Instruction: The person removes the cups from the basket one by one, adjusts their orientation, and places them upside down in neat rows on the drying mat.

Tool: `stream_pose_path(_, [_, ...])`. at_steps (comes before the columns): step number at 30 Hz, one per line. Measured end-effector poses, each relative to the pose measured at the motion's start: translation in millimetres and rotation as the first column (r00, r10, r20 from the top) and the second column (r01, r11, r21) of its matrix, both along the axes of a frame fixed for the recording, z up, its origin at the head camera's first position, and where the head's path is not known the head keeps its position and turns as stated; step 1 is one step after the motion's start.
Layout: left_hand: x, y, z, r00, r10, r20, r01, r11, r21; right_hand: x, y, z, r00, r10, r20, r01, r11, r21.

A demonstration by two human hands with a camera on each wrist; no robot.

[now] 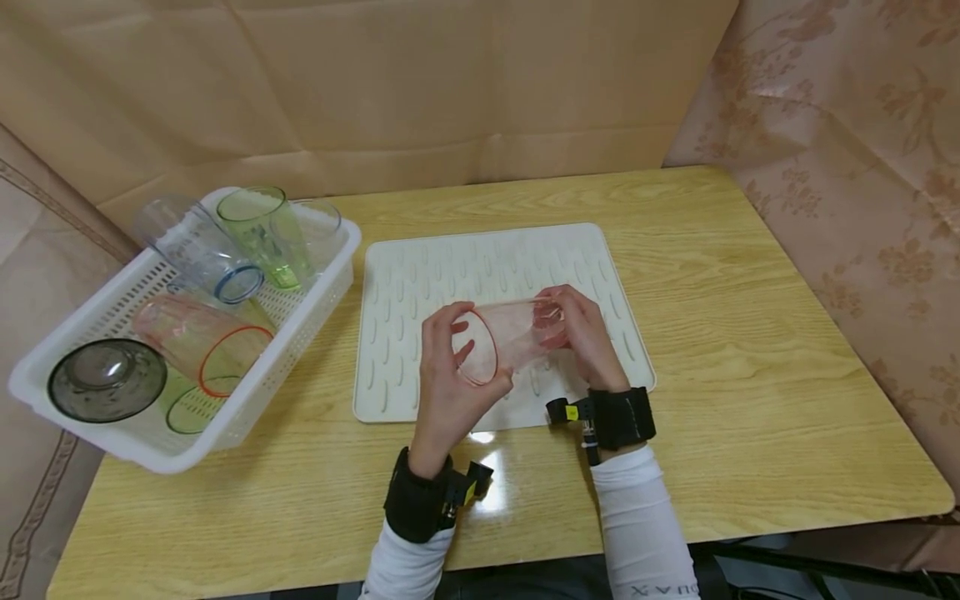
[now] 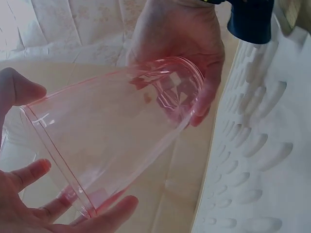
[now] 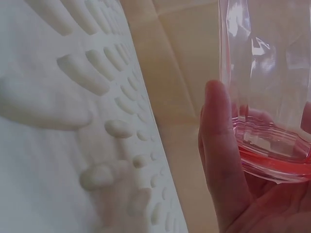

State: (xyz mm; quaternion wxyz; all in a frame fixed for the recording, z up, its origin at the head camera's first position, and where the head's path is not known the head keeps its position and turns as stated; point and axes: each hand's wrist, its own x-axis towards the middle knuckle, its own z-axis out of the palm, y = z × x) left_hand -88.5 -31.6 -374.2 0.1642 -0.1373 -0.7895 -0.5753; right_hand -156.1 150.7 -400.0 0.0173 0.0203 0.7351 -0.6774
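A clear pink tumbler [image 1: 517,333] with a red rim lies sideways in the air above the white ridged mat [image 1: 390,333]. My left hand [image 1: 457,375] grips it at the rim end, thumb on the near side and fingers spread around the far side. At the base, my right hand [image 1: 588,337] holds the tumbler from the other end. In the left wrist view the tumbler [image 2: 112,136] shows its faceted base against the right palm. The right wrist view has the right thumb along the tumbler's [image 3: 267,102] lower wall, with the base near the palm.
On the left of the wooden table [image 1: 750,375] stands a white perforated basket [image 1: 288,371]. It holds several tumblers: a blue-tinted one [image 1: 198,250], a green one [image 1: 258,221], a red-rimmed pink one [image 1: 183,333] and a dark grey one [image 1: 108,379]. Cloth hangs behind the table.
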Motion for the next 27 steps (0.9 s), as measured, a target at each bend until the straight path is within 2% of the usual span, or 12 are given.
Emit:
stream_pose_path(5, [0.0, -0.9, 2.3, 0.999, -0.033, 0.022, 0.032, 0.999, 0.028, -0.9, 2, 6.4, 0.998, -0.014, -0.058, 0.014, 1.000, 0.001])
stream_pose_path(8, [4.1, -1.1, 11.8, 0.998, -0.046, 0.040, 0.045, 0.998, 0.036, -1.5, 4, 9.5, 0.996, -0.012, -0.086, 0.011, 1.000, -0.005])
stream_pose_path(11, [9.1, -1.0, 22.7, 0.997, -0.062, 0.052, 0.061, 0.998, 0.033, -1.8, 6, 11.6, 0.994, -0.004, -0.109, 0.007, 1.000, 0.029])
stream_pose_path(14, [10.9, -1.0, 26.3, 0.995, -0.075, 0.066, 0.074, 0.997, 0.023, -2.3, 9, 13.4, 0.992, -0.001, -0.125, 0.010, 0.997, 0.070])
stream_pose_path(16, [9.8, -1.2, 24.1, 0.994, -0.080, 0.069, 0.079, 0.997, 0.017, -2.8, 10, 14.9, 0.990, -0.006, -0.139, 0.018, 0.996, 0.089])
stream_pose_path(23, [-5.1, -4.0, -8.3, 0.996, -0.072, 0.055, 0.073, 0.997, -0.024, -6.8, 14, 21.6, 0.981, -0.035, -0.193, 0.061, 0.989, 0.132])
stream_pose_path(27, [-9.1, -4.8, -16.3, 0.996, -0.075, 0.038, 0.077, 0.996, -0.037, -8.6, 16, 25.1, 0.981, -0.047, -0.190, 0.081, 0.981, 0.175])
